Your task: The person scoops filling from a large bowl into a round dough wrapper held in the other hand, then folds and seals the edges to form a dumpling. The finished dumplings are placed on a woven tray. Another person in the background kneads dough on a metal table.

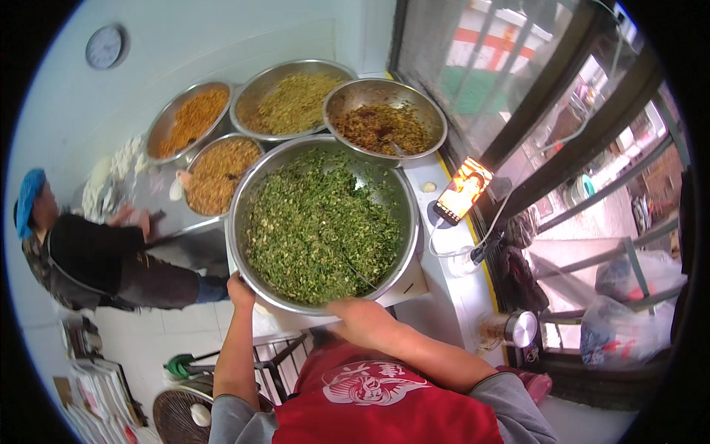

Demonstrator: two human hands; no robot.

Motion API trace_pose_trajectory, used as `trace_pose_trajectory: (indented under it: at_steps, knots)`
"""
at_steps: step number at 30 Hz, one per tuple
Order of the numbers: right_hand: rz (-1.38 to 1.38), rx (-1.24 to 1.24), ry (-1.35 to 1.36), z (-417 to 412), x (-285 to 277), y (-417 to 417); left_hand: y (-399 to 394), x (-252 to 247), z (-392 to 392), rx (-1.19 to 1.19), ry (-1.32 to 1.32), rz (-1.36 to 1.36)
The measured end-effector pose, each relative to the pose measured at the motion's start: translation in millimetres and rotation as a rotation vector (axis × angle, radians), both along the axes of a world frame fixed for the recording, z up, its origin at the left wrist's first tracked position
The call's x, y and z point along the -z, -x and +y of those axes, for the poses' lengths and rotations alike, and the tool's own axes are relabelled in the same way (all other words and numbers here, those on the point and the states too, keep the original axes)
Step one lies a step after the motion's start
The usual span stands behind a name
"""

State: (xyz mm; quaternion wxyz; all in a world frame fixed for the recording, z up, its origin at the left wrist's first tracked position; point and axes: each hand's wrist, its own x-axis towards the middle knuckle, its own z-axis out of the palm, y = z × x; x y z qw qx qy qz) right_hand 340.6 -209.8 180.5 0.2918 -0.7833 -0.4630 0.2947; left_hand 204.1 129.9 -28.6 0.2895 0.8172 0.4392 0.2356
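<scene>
A large stainless steel bowl (410, 244) of chopped green filling (321, 233) stands before me. My left hand (242, 291) grips its rim at the lower left. At the near rim is my right hand (360, 319), its fingers partly hidden and slightly blurred; whether they hold a utensil or the rim I cannot tell. A thin metal handle (360, 275) sticks out of the filling near the lower right. Behind the big bowl are metal bowls with dark brown filling (383, 127), yellow-green filling (294, 102), orange shreds (194, 119) and light brown filling (219, 172).
A co-worker (94, 261) in a blue cap stands at the left, hands at a metal worktop (161, 194) with white dough (119, 166). On the sill at right are a lit phone (463, 191) with a cable and a lidded glass jar (507, 328). A barred window runs alongside.
</scene>
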Motion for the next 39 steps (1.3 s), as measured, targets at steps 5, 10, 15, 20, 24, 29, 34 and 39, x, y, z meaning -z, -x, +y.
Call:
trace_pose_trajectory:
  at_steps: [5, 10, 15, 20, 24, 29, 34, 39]
  knots:
    - [0.018, 0.085, 0.03, 7, -7, -12, 11, 24, 39, 0.007, 0.018, 0.154]
    - [-0.051, 0.098, -0.022, 31, 1, -13, 3, 22, 47, 0.045, 0.016, 0.094]
    - [-0.074, 0.046, -0.001, 62, 5, -11, -1, 11, 58, 0.172, 0.08, 0.151]
    - [-0.062, 0.047, 0.023, 76, 0, -11, -11, -25, 13, 0.257, 0.17, -0.269]
    - [-0.083, 0.022, 0.024, 87, -12, -8, 3, -14, 9, -0.046, 0.836, -0.642]
    - [-0.061, 0.019, 0.04, 87, -9, -6, 27, -46, 15, -0.12, 0.702, -0.581]
    - [0.021, -0.024, -0.024, 99, -8, -7, 54, -136, 12, -0.086, 0.498, -0.517]
    - [0.194, 0.108, -0.244, 122, -24, 4, 33, -247, -21, 0.297, 0.61, -0.391]
